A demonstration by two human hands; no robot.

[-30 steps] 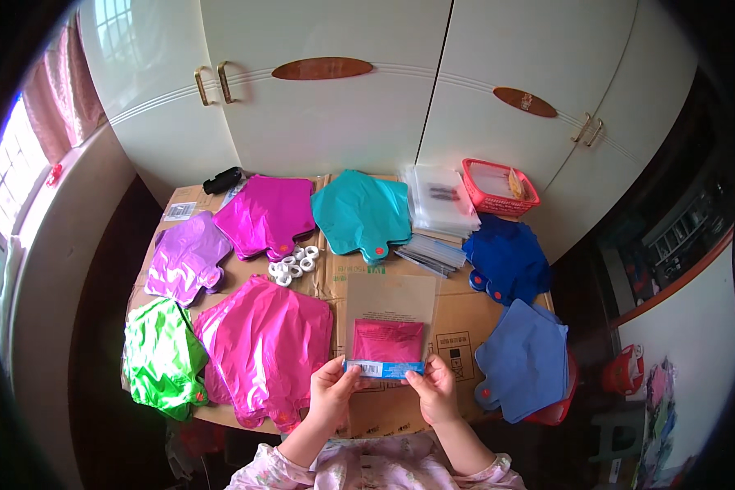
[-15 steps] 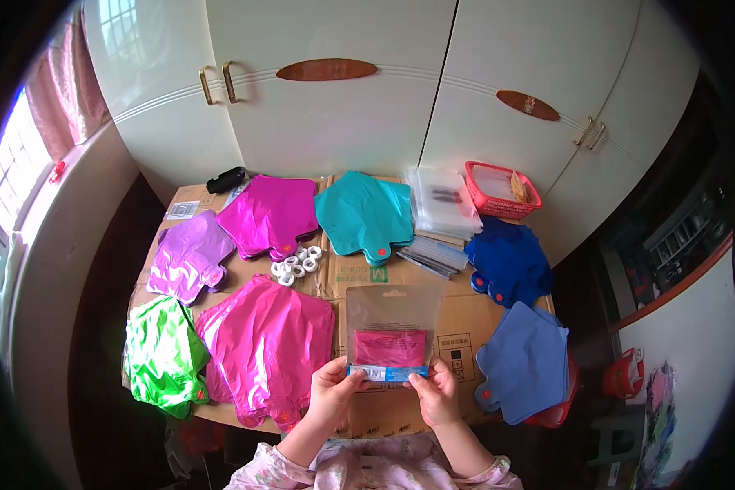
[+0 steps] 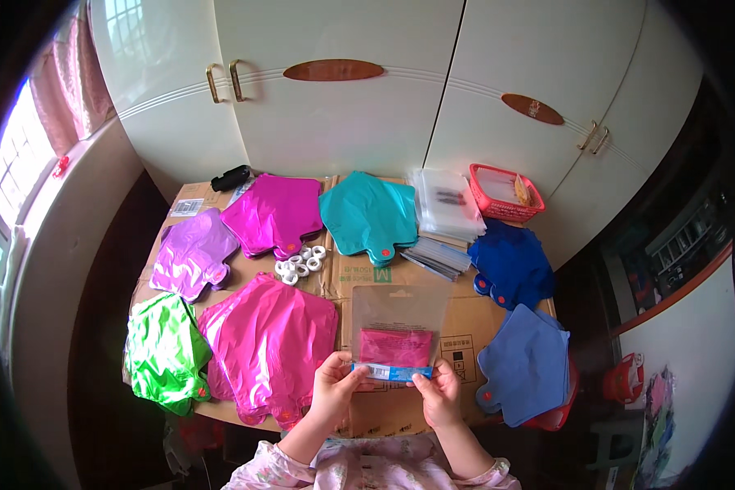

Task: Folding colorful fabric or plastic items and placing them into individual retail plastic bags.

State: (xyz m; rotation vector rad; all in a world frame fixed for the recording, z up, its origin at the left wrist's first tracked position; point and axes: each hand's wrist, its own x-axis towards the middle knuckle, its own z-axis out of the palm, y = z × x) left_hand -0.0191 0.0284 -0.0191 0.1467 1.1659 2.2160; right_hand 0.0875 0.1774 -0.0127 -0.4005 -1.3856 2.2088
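Between my two hands is a clear plastic bag with a hang hole at its far end and a blue printed strip at the near end. Inside it lies a folded piece of pink foil. My left hand pinches the near left corner, thumb on top. At the near right corner, my right hand pinches the bag the same way. Left of my left hand, a large stack of pink foil balloons lies flat. A stack of pale blue balloons is to the right of my right hand.
Green, lilac, magenta, teal and dark blue balloon stacks surround the cardboard. White rings are heaped mid-table. Clear bags and a red basket stand far right. White cupboards rise behind.
The whole view has shifted slightly. Both hands keep their pinch on the bag's near corners, with little other movement.
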